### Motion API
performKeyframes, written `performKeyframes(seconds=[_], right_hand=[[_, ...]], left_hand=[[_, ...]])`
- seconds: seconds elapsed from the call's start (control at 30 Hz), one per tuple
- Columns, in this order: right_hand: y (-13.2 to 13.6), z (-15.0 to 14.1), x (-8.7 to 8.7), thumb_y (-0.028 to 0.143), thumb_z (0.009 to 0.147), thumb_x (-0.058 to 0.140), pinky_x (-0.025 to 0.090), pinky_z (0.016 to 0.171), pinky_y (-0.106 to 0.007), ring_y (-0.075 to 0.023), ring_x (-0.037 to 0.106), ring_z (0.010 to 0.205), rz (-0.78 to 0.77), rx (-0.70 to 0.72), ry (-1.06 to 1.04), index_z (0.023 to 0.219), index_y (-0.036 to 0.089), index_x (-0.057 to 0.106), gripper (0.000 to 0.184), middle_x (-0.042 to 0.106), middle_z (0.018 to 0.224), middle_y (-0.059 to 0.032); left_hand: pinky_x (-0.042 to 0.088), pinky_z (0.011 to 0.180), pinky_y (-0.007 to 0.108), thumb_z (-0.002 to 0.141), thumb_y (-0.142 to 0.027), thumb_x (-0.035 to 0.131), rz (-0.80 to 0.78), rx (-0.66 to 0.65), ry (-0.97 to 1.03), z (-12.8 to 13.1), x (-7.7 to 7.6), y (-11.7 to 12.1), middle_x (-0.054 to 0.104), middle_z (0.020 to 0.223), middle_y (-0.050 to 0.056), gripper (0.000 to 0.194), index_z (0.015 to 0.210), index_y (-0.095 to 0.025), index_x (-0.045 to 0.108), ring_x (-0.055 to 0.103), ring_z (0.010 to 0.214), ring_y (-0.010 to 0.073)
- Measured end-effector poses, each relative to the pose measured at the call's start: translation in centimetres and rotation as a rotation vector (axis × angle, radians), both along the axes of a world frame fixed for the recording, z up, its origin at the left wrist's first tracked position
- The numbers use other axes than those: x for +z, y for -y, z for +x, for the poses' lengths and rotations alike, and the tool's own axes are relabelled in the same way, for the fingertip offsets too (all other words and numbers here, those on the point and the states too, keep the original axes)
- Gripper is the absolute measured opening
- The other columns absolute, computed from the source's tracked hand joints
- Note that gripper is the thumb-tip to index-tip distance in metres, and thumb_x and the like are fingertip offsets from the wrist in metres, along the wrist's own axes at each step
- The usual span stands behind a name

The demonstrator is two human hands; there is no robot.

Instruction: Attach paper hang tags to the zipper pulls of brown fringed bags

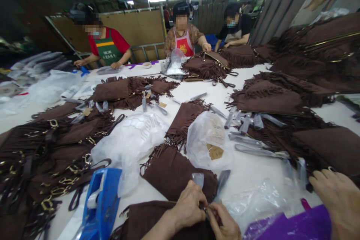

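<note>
Close together at the bottom centre, my left hand (189, 203) and my right hand (224, 222) pinch a small dark strap end (206, 212). Fingers hide most of it. A bit of clear plastic (198, 180) sticks up above my left hand. Just beyond the hands leans a grey plastic-wrapped strip (223, 184); whether it joins the held piece I cannot tell. Beneath my forearms lies a brown bag (149, 215), partly covered. Another brown fringed bag (177, 170) rests right behind my hands.
A blue tape dispenser (102, 198) stands left. White plastic bags (209, 135) and several plastic-wrapped strips (258, 152) lie mid-table. Brown bags with gold hardware (62, 146) pile on both sides. A co-worker's hand (337, 191) is at right, beside purple material (295, 225). Three people work opposite.
</note>
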State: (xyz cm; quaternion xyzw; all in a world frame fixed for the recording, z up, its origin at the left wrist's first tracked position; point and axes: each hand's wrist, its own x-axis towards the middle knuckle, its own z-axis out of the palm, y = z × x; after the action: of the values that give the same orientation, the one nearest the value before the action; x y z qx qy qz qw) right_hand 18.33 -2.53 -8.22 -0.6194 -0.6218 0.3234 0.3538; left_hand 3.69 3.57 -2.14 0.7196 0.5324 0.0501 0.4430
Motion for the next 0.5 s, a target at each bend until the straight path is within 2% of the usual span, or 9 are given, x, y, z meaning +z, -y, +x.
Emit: performKeyframes(seconds=[0.1,0.2,0.27,0.37,0.43,0.5], right_hand=[[-0.3,0.7,0.1,0.042,0.079,0.049,0.047,0.049,-0.018,-0.0124,0.056,0.049,-0.154,0.062,-0.073,0.096,0.020,0.057,0.029,0.056,0.058,0.0035],[-1.1,1.3,1.3,0.036,0.080,0.049,0.047,0.056,-0.020,-0.0140,0.058,0.058,-0.235,0.220,-0.100,0.102,0.022,0.057,0.028,0.061,0.065,0.0016],[-1.7,1.4,2.2,0.034,0.079,0.048,0.046,0.059,-0.022,-0.0147,0.057,0.062,-0.268,0.318,-0.142,0.094,0.023,0.061,0.023,0.061,0.068,0.0013],[-2.4,1.2,3.0,0.033,0.076,0.048,0.040,0.051,-0.022,-0.0124,0.049,0.053,-0.388,0.413,-0.289,0.075,0.020,0.060,0.018,0.053,0.056,0.0043],[-2.7,1.0,2.8,0.033,0.072,0.049,0.033,0.045,-0.020,-0.0101,0.042,0.048,-0.473,0.426,-0.374,0.065,0.019,0.055,0.018,0.045,0.050,0.0065],[-2.5,0.8,2.2,0.031,0.068,0.050,0.030,0.043,-0.020,-0.0089,0.039,0.046,-0.484,0.407,-0.377,0.058,0.019,0.050,0.016,0.040,0.048,0.0076]], left_hand=[[0.035,0.068,0.023,0.060,-0.021,0.062,-0.005,-0.031,-0.017,-0.1,0.2,0.0,0.058,0.078,0.000,0.016,0.075,-0.021,0.069,0.044,0.086,0.0167],[0.035,0.070,0.023,0.060,-0.019,0.063,0.010,-0.063,-0.037,-0.2,0.4,0.2,0.057,0.078,-0.001,0.015,0.074,-0.022,0.068,0.044,0.085,0.0156],[0.035,0.071,0.023,0.060,-0.019,0.065,0.020,-0.073,-0.026,-0.2,0.4,0.4,0.057,0.078,-0.001,0.014,0.073,-0.021,0.068,0.044,0.085,0.0152],[0.035,0.070,0.022,0.059,-0.021,0.068,0.004,-0.069,-0.001,-0.2,0.2,0.7,0.056,0.075,-0.002,0.013,0.071,-0.021,0.067,0.044,0.086,0.0152],[0.035,0.070,0.022,0.057,-0.020,0.069,-0.009,-0.064,0.015,-0.3,0.0,1.0,0.055,0.073,-0.002,0.013,0.070,-0.021,0.066,0.044,0.086,0.0152],[0.035,0.068,0.021,0.057,-0.019,0.069,-0.001,-0.049,0.034,-0.5,-0.1,1.2,0.055,0.072,-0.002,0.015,0.071,-0.021,0.065,0.044,0.086,0.0152]])
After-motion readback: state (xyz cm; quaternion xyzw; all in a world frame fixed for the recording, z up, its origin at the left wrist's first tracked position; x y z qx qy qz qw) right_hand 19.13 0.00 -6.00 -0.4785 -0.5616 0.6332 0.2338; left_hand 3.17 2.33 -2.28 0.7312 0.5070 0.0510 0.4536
